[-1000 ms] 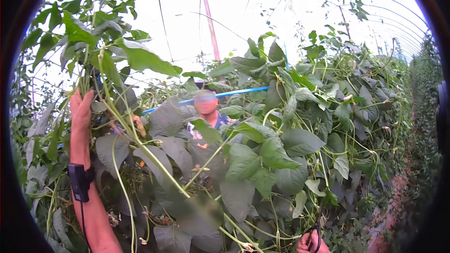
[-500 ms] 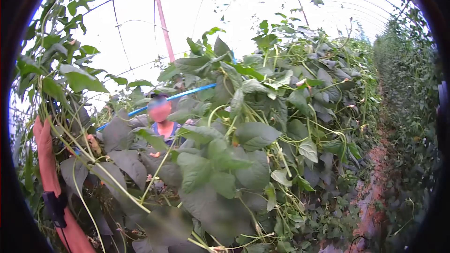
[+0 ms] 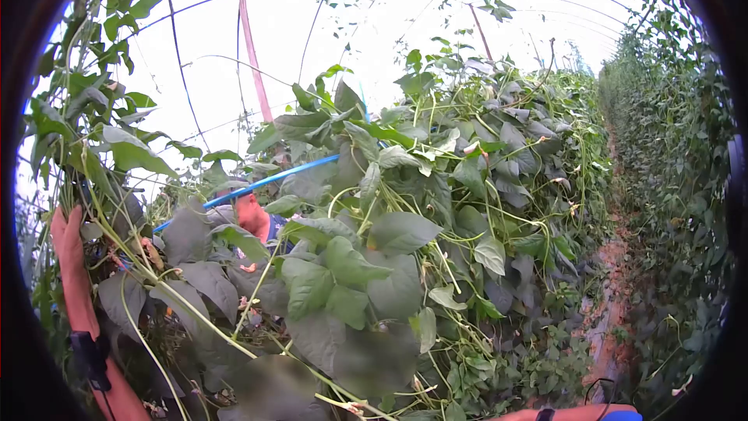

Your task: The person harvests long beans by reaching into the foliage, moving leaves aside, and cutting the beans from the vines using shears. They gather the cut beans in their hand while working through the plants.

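One view, head. I find the left hand (image 3: 68, 232) raised, its fingers gathered at a bundle of vine stems (image 3: 72, 179); leaves hide the contact, so I cannot tell how firm the hold is. Of the right arm, only the forearm (image 3: 580, 413) shows; its hand is out of frame, state undetermined.

Position: the bundle meets the fingertips and rises above them; one long stem (image 3: 201, 318) slants down and rightward from beside the hand into broad leaves (image 3: 308, 284).

Risks, in my judgement: a hard pull could snap that stem, since its lower part appears tangled in foliage. A loose hold could let the bundle slump. The black device (image 3: 89, 360) on the left forearm trails a cord, which could snag. Beyond the leaves, a person (image 3: 276, 226) beside the blue pole (image 3: 273, 178) could be brushed by swinging vines.
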